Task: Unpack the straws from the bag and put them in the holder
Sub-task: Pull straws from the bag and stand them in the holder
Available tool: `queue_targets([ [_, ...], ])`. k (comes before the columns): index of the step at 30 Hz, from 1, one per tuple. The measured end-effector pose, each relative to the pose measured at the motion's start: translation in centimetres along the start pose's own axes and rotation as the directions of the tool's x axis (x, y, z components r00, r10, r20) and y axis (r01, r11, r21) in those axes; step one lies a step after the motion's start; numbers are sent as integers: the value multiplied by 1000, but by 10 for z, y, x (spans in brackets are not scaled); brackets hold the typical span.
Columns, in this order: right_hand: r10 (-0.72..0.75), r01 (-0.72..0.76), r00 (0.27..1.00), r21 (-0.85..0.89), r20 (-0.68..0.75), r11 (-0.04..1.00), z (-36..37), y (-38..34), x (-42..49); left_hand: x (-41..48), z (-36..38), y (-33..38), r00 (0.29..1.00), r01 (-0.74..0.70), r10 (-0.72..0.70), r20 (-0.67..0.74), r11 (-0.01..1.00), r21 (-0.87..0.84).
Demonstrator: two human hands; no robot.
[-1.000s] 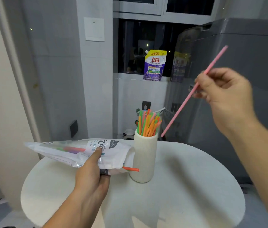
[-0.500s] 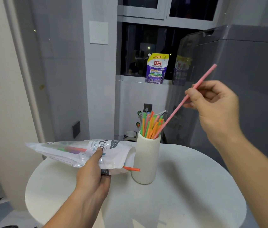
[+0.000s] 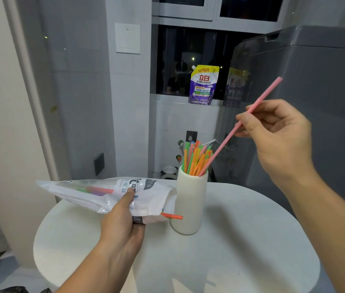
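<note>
A white ribbed holder (image 3: 191,204) stands on the round white table (image 3: 241,240), with several orange, green and pink straws (image 3: 194,159) sticking out of it. My right hand (image 3: 277,136) pinches a long pink straw (image 3: 224,144) near its upper part; the straw's lower tip is inside the holder's rim on the right side. My left hand (image 3: 123,220) grips the white plastic straw bag (image 3: 108,193), held level just left of the holder. An orange straw (image 3: 172,216) pokes out of the bag's open end, in front of the holder.
A grey appliance (image 3: 315,102) stands close behind the table on the right. A purple detergent pouch (image 3: 203,85) sits on the window sill. A grey tiled wall with a switch plate (image 3: 127,38) lies behind, and floor shows beyond the table's left edge.
My right hand has come down and left with the pink straw, and its lower tip has gone from beside the holder into the rim. The bag and left hand stayed put.
</note>
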State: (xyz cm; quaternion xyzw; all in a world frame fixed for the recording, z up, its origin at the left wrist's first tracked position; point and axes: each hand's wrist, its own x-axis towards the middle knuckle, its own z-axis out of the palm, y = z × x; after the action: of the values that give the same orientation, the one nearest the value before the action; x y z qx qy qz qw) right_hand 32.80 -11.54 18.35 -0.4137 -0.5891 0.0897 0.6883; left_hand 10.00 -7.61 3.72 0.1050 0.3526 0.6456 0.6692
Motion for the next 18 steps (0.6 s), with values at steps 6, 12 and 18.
queue_targets([
  [6,-58,58,998,-7,9,998,-2,-4,-2,-2,1,2,1000,3,-3,-21,1000,1],
  [12,-46,46,999,-31,-1,998,-7,-1,-2,0,1,1,1000,-8,8,2,1000,-5],
  [18,-49,48,999,-8,-20,999,-8,0,-5,4,-2,0,1000,-14,14,4,1000,3],
])
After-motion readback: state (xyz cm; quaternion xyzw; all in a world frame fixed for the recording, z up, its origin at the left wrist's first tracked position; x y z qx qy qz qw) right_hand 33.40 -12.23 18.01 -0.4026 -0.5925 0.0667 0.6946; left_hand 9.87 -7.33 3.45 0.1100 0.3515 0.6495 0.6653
